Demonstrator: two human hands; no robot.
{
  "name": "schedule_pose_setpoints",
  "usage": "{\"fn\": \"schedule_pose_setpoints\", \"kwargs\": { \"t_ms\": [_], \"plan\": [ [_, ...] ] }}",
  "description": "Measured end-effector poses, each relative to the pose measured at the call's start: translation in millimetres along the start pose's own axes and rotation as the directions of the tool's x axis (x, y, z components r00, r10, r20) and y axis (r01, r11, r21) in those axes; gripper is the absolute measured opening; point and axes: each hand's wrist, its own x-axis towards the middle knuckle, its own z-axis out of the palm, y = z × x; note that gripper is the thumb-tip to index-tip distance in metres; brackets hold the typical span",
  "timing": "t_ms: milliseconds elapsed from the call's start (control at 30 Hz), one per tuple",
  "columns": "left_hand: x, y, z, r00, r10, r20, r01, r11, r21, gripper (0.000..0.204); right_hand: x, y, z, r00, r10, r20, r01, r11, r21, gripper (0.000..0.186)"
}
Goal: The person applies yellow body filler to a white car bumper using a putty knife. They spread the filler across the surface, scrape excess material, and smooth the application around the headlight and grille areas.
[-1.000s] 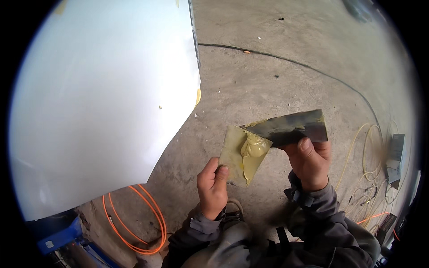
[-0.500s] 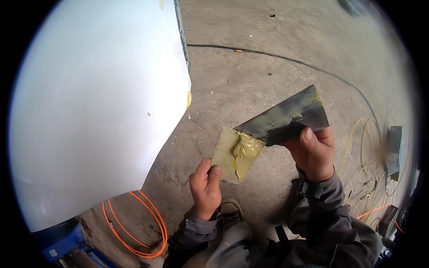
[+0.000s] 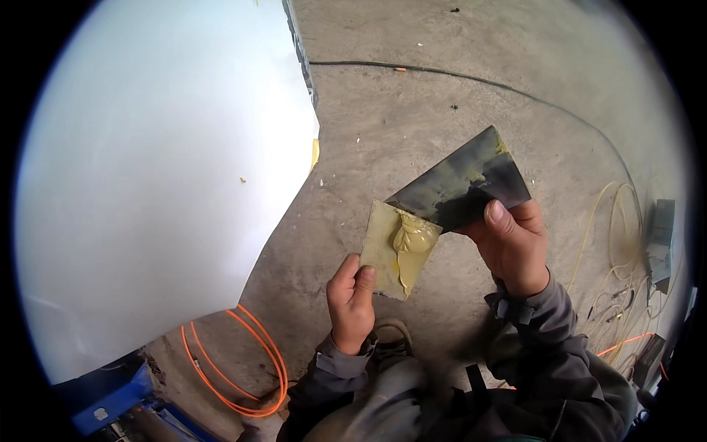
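My left hand (image 3: 351, 313) grips the lower left edge of a small pale putty board (image 3: 378, 247), thumb on top. A glossy mound of yellow-green putty (image 3: 416, 236) lies on the board's upper right part. My right hand (image 3: 515, 247) holds a wide, dark putty spreader (image 3: 468, 173), with the thumb on its face and the fingers behind it. Smears of the same putty mark the spreader's face and far corner. Its lower left edge meets the board's top edge beside the mound.
A large white panel (image 3: 169, 162) fills the left side, with a yellow patch (image 3: 315, 155) on its right edge. Below it lie a coiled orange hose (image 3: 280, 368) and a blue object (image 3: 118, 401). A black cable (image 3: 471, 76) crosses the concrete floor. Yellowish hoses (image 3: 618, 258) and a grey box (image 3: 661, 236) are at right.
The board in my left hand has shifted slightly right. My right hand has moved a little left, and the spreader now slants more steeply against the board's top edge. The view has shifted slightly.
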Motion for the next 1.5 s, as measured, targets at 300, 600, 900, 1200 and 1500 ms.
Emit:
{"fn": "schedule_pose_setpoints", "kwargs": {
  "t_ms": [300,600,900,1200,1500],
  "plan": [
    [17,11,5,0.995,0.029,-0.099,-0.052,0.969,-0.243,0.027,-18,51,-47,0.914,0.362,-0.185,-0.405,0.77,-0.494,0.025],
    [18,40,55,0.934,0.34,-0.109,-0.354,0.923,-0.154,0.055,-49,32,-13,0.845,-0.032,-0.534,0.038,0.999,0.001,0.032],
    [-4,17,57,0.91,0.322,0.261,-0.344,0.938,0.043,0.049,-36,18,-9,0.803,-0.055,-0.593,-0.02,0.993,-0.12,0.022],
    [-9,9,55,0.878,0.12,0.463,-0.307,0.884,0.353,0.041,-24,13,-8,0.836,-0.011,-0.548,-0.063,0.991,-0.116,0.025],
    [4,-3,40,0.957,0.009,0.29,-0.118,0.925,0.36,0.03,-16,-14,-23,0.819,-0.321,-0.476,0.271,0.947,-0.172,0.035]
  ]
}}
